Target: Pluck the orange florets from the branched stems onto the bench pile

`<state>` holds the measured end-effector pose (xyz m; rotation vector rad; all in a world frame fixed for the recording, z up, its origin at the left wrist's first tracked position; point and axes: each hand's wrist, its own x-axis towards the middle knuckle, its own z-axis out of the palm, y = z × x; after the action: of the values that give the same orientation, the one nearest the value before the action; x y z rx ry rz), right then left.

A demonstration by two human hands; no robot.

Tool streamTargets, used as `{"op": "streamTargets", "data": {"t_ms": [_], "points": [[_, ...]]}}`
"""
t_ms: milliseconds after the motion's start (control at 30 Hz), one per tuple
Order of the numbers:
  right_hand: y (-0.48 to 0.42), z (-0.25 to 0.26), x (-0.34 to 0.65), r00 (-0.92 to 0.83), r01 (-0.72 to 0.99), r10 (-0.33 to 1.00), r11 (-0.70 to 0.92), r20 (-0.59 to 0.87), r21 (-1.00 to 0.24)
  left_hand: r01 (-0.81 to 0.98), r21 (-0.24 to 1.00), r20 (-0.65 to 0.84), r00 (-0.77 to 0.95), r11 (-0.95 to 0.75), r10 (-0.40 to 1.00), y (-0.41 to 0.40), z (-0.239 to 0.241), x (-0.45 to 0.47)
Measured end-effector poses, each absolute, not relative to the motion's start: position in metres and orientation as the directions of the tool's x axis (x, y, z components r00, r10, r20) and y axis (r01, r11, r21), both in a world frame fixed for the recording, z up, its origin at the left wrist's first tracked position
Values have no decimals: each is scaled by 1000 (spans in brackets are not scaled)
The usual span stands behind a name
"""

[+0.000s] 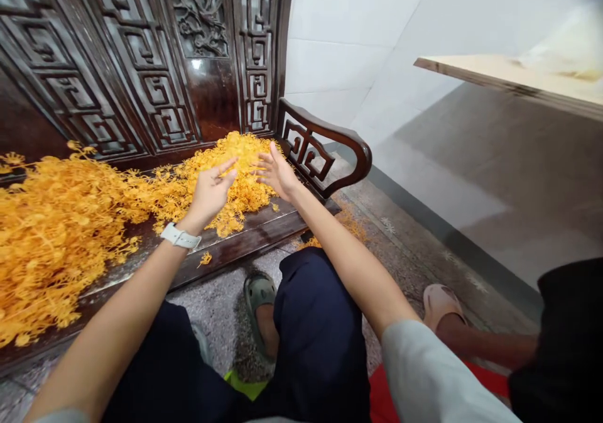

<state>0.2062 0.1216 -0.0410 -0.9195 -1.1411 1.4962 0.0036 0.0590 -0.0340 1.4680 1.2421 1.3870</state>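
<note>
Orange frilly pieces lie heaped along the dark wooden bench (268,222), in a big mound (51,241) between 8 and 9 o'clock and a smaller pile (245,190) near 10 o'clock, just off the centre of my view. A thinner band of them joins the two. Both my hands are at the smaller pile. My left hand (210,195), toward 9 o'clock, has its grip parted, thumb and forefinger well away from each other. My right hand (279,175), closer to 11, faces it palm inward with its fingers spread, so that grip is apart too. Between them the orange is blurred, and I cannot tell whether my fingertips touch it. A pale watch (180,236) circles my left wrist. One loose bit (205,259) lies near the bench's front edge, at 8 o'clock from the middle.

Behind the pile, toward 10, rises the bench's carved back (214,96); its curved armrest (346,137) stands at 1 o'clock, just beside my right hand. Orange scraps (351,222) lie on the floor past the bench's end, toward 4. My green shoe (259,291) is at 7. At 2 o'clock a wooden board (475,68) juts in, and at 4 another person's pink shoe (438,300) rests on the floor.
</note>
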Motion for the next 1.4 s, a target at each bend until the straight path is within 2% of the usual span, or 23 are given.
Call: {"op": "streamTargets", "data": {"t_ms": [67, 167, 333, 400, 500, 567, 633, 867, 1000, 1133, 1267, 1333, 1400], "points": [[114, -40, 199, -255, -234, 965, -4, 57, -972, 124, 972, 204, -39, -198, 978, 58, -41, 7], [113, -46, 194, -232, -137, 954, 160, 188, -978, 8, 994, 109, 42, -109, 993, 55, -49, 1], [118, -59, 185, -296, -54, 940, 160, 169, -986, -166, 986, 30, 225, 8, 974, 51, -53, -12], [119, -62, 186, -282, -64, 947, 144, 156, -987, -123, 992, 22, 333, 20, 943, 47, -55, -11], [125, -70, 196, -107, -135, 992, 58, 73, -989, 56, 994, 62, 440, -97, 896, 41, -60, -6], [132, -79, 205, 26, -179, 1000, -5, -10, -984, 153, 972, 95, 444, -180, 891, 38, -65, -1], [138, -87, 211, 101, -206, 994, -28, -50, -978, 178, 966, 95, 431, -188, 898, 38, -68, 3], [155, -93, 207, 266, -140, 963, 90, 50, -986, 142, 976, 103, 370, -165, 923, 41, -67, 25], [162, -91, 202, 360, -78, 932, 59, 27, -995, 92, 982, 122, 359, -165, 925, 43, -66, 34], [179, -89, 197, 414, -90, 910, 57, 15, -994, 80, 981, 141, 337, -177, 931, 39, -62, 33], [197, -81, 208, 544, -105, 837, 5, -53, -994, 73, 979, 138, 439, -188, 888, 17, -50, 15], [198, -78, 216, 551, -125, 831, -15, -83, -992, 66, 978, 144, 474, -198, 868, 6, -42, -1], [194, -78, 221, 470, -131, 879, -21, -81, -991, 61, 980, 143, 449, -189, 882, 2, -35, -21]]}}
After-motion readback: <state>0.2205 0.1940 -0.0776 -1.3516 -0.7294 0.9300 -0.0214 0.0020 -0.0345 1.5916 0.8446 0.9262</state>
